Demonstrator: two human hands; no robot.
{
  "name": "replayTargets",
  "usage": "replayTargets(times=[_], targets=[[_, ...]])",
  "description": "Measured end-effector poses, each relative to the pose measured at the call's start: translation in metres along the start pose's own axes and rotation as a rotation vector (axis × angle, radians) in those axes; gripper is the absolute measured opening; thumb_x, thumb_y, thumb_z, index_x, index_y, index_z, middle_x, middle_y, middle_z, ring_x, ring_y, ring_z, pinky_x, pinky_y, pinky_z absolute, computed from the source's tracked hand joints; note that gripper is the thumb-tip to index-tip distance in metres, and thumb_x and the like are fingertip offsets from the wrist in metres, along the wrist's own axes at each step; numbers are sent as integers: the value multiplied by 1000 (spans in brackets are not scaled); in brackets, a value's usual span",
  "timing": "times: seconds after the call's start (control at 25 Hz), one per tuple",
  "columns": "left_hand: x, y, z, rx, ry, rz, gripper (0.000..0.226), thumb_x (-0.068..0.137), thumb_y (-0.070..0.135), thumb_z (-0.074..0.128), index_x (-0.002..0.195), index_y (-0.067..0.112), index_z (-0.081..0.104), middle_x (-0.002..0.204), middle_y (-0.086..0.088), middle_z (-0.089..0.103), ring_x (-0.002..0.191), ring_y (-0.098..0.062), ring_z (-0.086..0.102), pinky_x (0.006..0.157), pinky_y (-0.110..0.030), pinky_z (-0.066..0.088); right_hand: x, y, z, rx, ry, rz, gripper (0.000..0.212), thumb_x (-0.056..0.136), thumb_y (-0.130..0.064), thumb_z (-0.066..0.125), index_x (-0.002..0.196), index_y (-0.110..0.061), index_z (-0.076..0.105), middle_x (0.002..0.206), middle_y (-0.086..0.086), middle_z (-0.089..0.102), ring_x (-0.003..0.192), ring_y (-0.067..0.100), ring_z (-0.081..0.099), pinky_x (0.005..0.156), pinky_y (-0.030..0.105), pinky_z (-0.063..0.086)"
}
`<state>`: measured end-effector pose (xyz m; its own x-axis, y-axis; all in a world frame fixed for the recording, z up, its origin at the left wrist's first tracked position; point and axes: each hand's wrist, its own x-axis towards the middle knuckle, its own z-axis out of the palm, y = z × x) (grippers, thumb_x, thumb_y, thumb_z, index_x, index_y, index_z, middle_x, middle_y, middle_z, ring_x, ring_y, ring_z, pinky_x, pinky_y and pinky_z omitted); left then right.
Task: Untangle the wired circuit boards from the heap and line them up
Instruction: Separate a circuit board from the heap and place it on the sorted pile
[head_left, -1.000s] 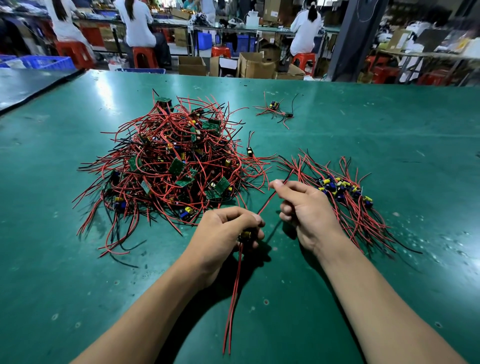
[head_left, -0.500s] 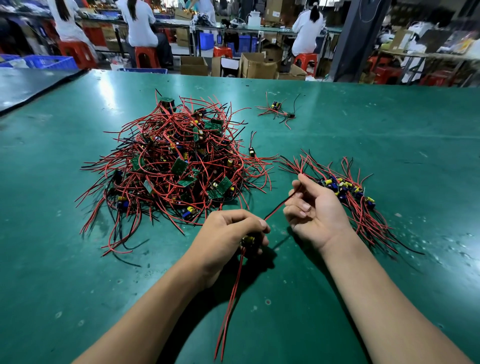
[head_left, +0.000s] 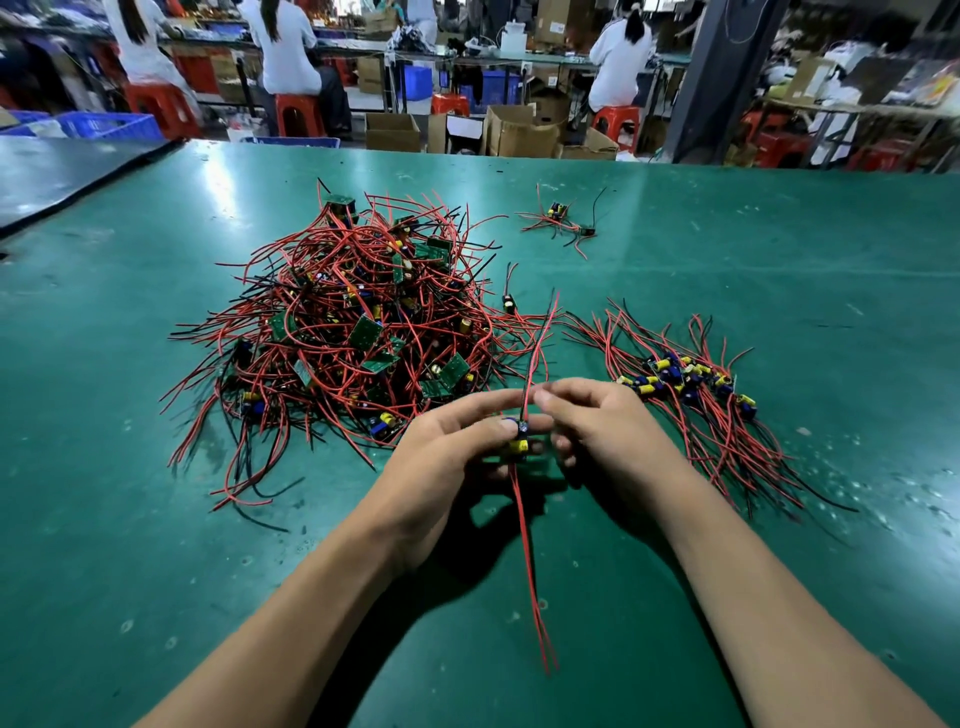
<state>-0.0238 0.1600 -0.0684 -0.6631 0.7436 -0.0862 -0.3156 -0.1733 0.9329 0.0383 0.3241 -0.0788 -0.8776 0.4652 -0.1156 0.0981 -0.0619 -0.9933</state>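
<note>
A tangled heap (head_left: 358, 332) of small green circuit boards with red and black wires lies on the green table (head_left: 727, 270), left of centre. A row of lined-up boards (head_left: 691, 384) with wires fanned out lies at the right. My left hand (head_left: 457, 447) grips one small board (head_left: 519, 441) with yellow and blue parts just above the table. Its red wires run up past my fingers and down toward me. My right hand (head_left: 608, 431) pinches the upper wires of that board right beside my left fingertips.
A small separate bunch of boards and wires (head_left: 563, 221) lies far back on the table. One loose part (head_left: 509, 304) sits between heap and row. Beyond the far edge are cardboard boxes (head_left: 519, 135), red stools and seated people at other benches.
My hands have come together. My right hand moved left from near the row and the held board's upper wires now stand upright between both hands; the board is turned up into view.
</note>
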Motion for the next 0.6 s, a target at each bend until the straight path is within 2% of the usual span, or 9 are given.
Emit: replayTargets(times=[0.08, 0.12, 0.2, 0.28, 0.32, 0.4, 0.48, 0.6], targets=[[-2, 3, 1, 14, 4, 127, 25, 92, 5, 56, 112, 14, 69, 110, -8, 74, 93, -14, 68, 81, -29, 48, -4, -1, 7, -223, -72, -88, 9, 91, -9, 70, 90, -14, 78, 79, 16, 69, 66, 17, 57, 63, 39, 52], [-2, 4, 1, 19, 15, 184, 26, 93, 4, 55, 115, 14, 65, 112, -6, 73, 94, -11, 67, 79, -24, 49, -6, -3, 10, -271, -128, -118, 6, 88, -8, 74, 92, -11, 77, 84, 18, 72, 73, 17, 60, 71, 41, 53], [-3, 8, 2, 20, 54, 244, 28, 93, 9, 55, 121, 11, 59, 116, -3, 72, 100, -9, 66, 88, -32, 51, -12, -8, 12, -212, -276, -108, 4, 84, -12, 79, 84, -12, 75, 72, 6, 71, 66, 8, 58, 62, 22, 48], [-3, 11, 2, 7, 93, 259, 37, 87, 16, 60, 123, 10, 58, 115, -1, 73, 102, -10, 66, 98, -42, 46, -18, -15, 12, -112, -375, -59, 14, 80, -25, 82, 74, -22, 71, 61, -10, 60, 51, 1, 49, 48, 13, 36], [-4, 12, 2, -1, 100, 262, 41, 84, 18, 62, 123, 10, 58, 114, -1, 73, 99, -9, 66, 97, -39, 47, -20, -19, 11, -75, -375, -44, 17, 76, -34, 82, 71, -26, 69, 61, -12, 55, 49, 2, 45, 46, 13, 32], [-4, 14, 2, -18, 113, 283, 44, 79, 18, 67, 122, 11, 60, 110, -2, 74, 94, -7, 68, 84, -23, 51, -20, -22, 10, 20, -318, -68, 22, 72, -43, 81, 68, -28, 66, 63, -8, 53, 50, 5, 45, 46, 15, 31], [-4, 13, 1, -21, 135, 308, 42, 75, 17, 71, 116, 13, 64, 104, -2, 76, 88, -4, 68, 70, -12, 49, -17, -23, 13, 149, -256, -125, 23, 76, -40, 83, 69, -26, 67, 65, -4, 55, 51, 10, 46, 48, 18, 33], [-4, 10, -1, 22, 151, 296, 36, 69, 15, 76, 104, 14, 70, 96, 1, 77, 82, -3, 68, 65, -12, 49, -14, -24, 16, 299, -223, -168, 15, 80, -27, 73, 67, -24, 68, 66, 2, 54, 48, 11, 46, 47, 20, 35]])
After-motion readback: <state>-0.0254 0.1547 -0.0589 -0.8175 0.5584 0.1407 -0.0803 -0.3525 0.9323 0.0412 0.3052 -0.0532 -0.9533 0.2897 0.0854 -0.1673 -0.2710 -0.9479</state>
